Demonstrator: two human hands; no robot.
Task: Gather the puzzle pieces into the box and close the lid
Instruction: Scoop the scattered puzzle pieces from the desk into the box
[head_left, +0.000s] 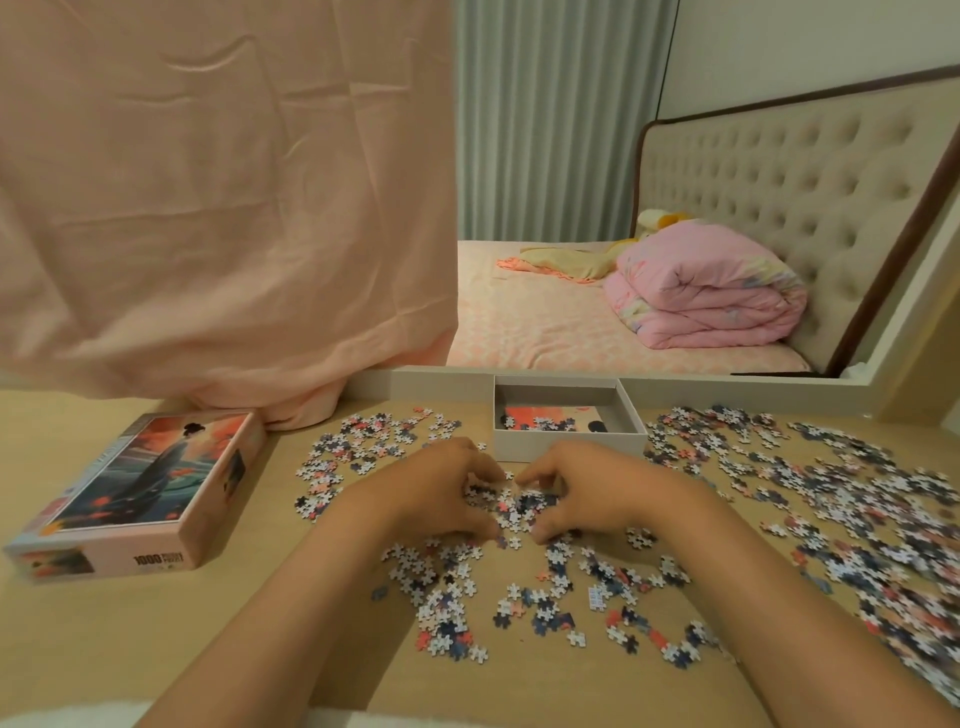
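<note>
Fingers of the left hand and right hand curl inward, cupping a heap of small blue, white and coral cardboard puzzle pieces between them, just before the open white cardboard box. Barely begun, I'd say: few pieces inside, hundreds scattered around, pink illustrated lid lying off left.
</note>
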